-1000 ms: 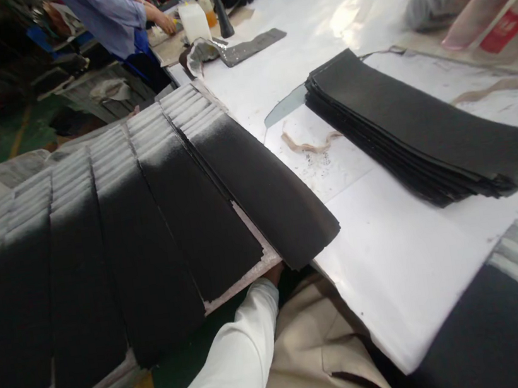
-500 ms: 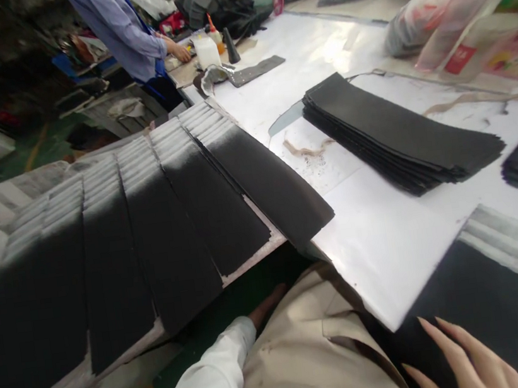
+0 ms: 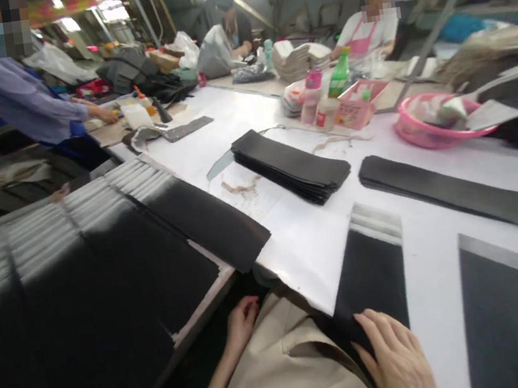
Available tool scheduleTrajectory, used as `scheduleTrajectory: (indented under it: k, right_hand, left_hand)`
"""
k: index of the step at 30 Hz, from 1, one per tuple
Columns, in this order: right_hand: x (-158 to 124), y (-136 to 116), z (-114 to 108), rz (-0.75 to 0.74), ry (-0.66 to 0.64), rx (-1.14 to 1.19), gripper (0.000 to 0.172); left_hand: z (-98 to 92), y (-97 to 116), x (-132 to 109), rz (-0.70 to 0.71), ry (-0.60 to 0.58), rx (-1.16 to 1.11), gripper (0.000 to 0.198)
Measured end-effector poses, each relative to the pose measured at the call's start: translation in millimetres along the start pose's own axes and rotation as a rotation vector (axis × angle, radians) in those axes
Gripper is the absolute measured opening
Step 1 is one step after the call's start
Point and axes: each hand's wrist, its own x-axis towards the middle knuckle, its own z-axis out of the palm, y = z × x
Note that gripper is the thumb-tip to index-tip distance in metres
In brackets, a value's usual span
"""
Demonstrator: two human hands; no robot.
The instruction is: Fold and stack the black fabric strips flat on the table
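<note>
My right hand [image 3: 398, 360] lies flat, fingers spread, on the near end of a black strip with grey-white banding at its far end [image 3: 371, 268], at the front edge of the white table [image 3: 304, 245]. My left hand [image 3: 241, 321] hangs below the table edge beside my beige lap, fingers loosely curled, holding nothing that I can see. Just above it is a board of overlapping black strips [image 3: 105, 259] that sticks out to the left. A second black strip [image 3: 503, 308] lies to the right of my right hand.
A stack of black strips [image 3: 294, 167] and one long black strip [image 3: 444, 192] lie farther back. Bottles [image 3: 336, 75], a pink basket [image 3: 357, 108] and a pink basin [image 3: 432, 130] stand beyond. A person in blue [image 3: 12, 99] works at the left; two more people sit at the far end.
The view has lifted to show the far end of the table. My right hand has slid further onto the black strip. My left hand has come out from under the board.
</note>
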Motion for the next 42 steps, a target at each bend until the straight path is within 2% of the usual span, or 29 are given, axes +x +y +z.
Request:
scheduleTrajectory:
  k: [3, 6, 9, 12, 15, 18, 22, 25, 27, 29, 31, 33, 35, 38, 39, 42]
  right_hand:
    - [-2, -6, -5, 0.039, 0.015, 0.026, 0.026]
    - [-4, -11, -9, 0.083, 0.044, 0.069, 0.023]
    - [-6, -13, -11, 0.122, 0.021, 0.118, 0.019]
    - [-7, -12, -12, 0.156, 0.0, 0.21, 0.016]
    - [-3, -10, -17, 0.227, -0.041, 0.374, 0.013]
    - [2, -6, -24, 0.308, -0.136, 0.497, 0.014]
    - [5, -3, -30, 0.321, -0.196, 0.521, 0.02]
    - [4, -3, -34, 0.31, -0.206, 0.504, 0.02]
    - [0, -2, -36, 0.293, -0.221, 0.488, 0.026]
    - [-5, 1, -38, 0.258, -0.247, 0.455, 0.039]
    - [-13, 2, -38, 0.208, -0.276, 0.401, 0.052]
    - [-20, 2, -37, 0.164, -0.291, 0.342, 0.057]
    - [-26, 1, -35, 0.138, -0.286, 0.296, 0.057]
    - [-31, -1, -32, 0.127, -0.259, 0.268, 0.054]
    - [-32, -2, -31, 0.127, -0.245, 0.267, 0.052]
    - [-33, -2, -29, 0.131, -0.205, 0.273, 0.045]
  left_hand:
    - [1.2, 24, 2, 0.121, -0.095, -0.036, 0.029]
    - [3.5, 67, -8, 0.231, -0.253, -0.06, 0.027]
    - [19.1, 108, -21, 0.254, -0.486, -0.091, 0.022]
    - [42.0, 127, -30, 0.265, -0.628, -0.075, 0.015]
    - [58.7, 127, -34, 0.254, -0.657, -0.028, 0.013]
    - [65.4, 123, -35, 0.255, -0.61, 0.048, 0.015]
    - [64.7, 122, -40, 0.293, -0.542, 0.166, 0.013]
    - [59.5, 127, -43, 0.309, -0.54, 0.144, 0.014]
    - [55.9, 132, -44, 0.307, -0.54, 0.093, 0.017]
    - [54.7, 136, -43, 0.247, -0.561, 0.021, 0.022]
    - [56.8, 138, -43, 0.135, -0.641, -0.078, 0.025]
    - [61.1, 137, -44, 0.066, -0.725, -0.137, 0.024]
    - [65.2, 134, -45, 0.112, -0.693, -0.067, 0.02]
    - [67.0, 126, -47, 0.253, -0.507, 0.144, 0.009]
    - [66.5, 122, -48, 0.283, -0.489, 0.182, 0.005]
    - [64.5, 113, -48, 0.344, -0.582, 0.197, 0.011]
